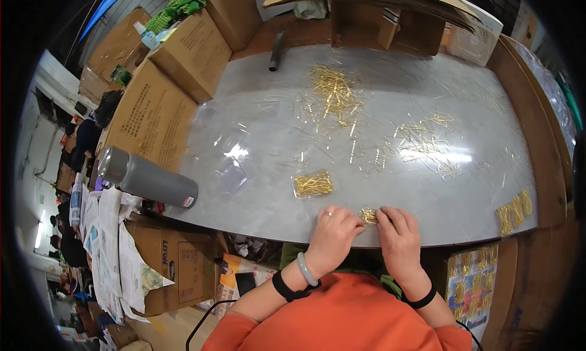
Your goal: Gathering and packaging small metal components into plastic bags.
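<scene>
At the table's near edge, my left hand (pixel 334 232) and my right hand (pixel 398 234) face each other with fingers closed. Between their fingertips is a small bundle of gold wire hooks (pixel 368 215), held from both sides and partly hidden by the fingers. Just beyond my left hand lies a flat packet of gold wire hooks (pixel 313 184), seemingly in clear plastic. A large loose heap of gold wire hooks (pixel 334 92) sits farther back, and a looser scatter of hooks (pixel 427 145) spreads to its right.
Several gold bundles (pixel 514 212) lie at the table's right edge. A grey bottle (pixel 149 177) leans in from the left beside cardboard boxes (pixel 155 110). Clear plastic bags (pixel 231 171) rest on the grey tabletop (pixel 250 95). A dark tube (pixel 276 52) and a cardboard box (pixel 387 31) stand at the back.
</scene>
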`<state>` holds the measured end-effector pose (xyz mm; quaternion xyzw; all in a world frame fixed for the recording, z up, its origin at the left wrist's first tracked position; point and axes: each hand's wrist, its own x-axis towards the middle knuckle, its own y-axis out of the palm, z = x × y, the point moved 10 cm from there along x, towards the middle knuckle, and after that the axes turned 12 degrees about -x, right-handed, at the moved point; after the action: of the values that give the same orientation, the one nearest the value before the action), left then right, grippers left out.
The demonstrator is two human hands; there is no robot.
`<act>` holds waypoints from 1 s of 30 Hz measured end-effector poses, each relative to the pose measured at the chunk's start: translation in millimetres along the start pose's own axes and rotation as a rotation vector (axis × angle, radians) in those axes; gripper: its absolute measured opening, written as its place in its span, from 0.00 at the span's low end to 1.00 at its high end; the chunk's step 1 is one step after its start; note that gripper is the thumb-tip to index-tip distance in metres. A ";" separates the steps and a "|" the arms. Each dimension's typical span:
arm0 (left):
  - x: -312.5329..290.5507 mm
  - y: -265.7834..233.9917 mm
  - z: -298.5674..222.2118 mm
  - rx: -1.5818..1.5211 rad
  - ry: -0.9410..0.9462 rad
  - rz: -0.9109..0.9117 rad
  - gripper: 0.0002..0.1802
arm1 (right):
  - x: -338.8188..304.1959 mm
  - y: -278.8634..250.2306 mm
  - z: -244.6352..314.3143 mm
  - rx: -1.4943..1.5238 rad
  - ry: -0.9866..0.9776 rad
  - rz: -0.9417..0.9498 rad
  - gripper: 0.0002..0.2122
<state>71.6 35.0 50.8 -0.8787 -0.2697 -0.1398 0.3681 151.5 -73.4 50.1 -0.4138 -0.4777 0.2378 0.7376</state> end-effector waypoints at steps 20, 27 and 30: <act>-34.5 -58.4 106.5 -0.713 -0.575 -0.318 0.08 | 18.6 2.3 -17.9 -0.067 0.098 -0.010 0.15; -51.7 -19.0 74.5 -1.204 -0.636 -0.204 0.10 | 23.7 -22.0 7.9 0.219 0.065 -0.053 0.22; -50.5 -9.6 55.3 -1.250 -0.557 -0.102 0.09 | 25.6 -9.7 13.5 0.426 0.108 0.004 0.24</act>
<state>27.5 61.9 -4.2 -0.9156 -0.2642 -0.0553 -0.2980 149.9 -54.4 74.0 -0.2616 -0.3755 0.3124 0.8325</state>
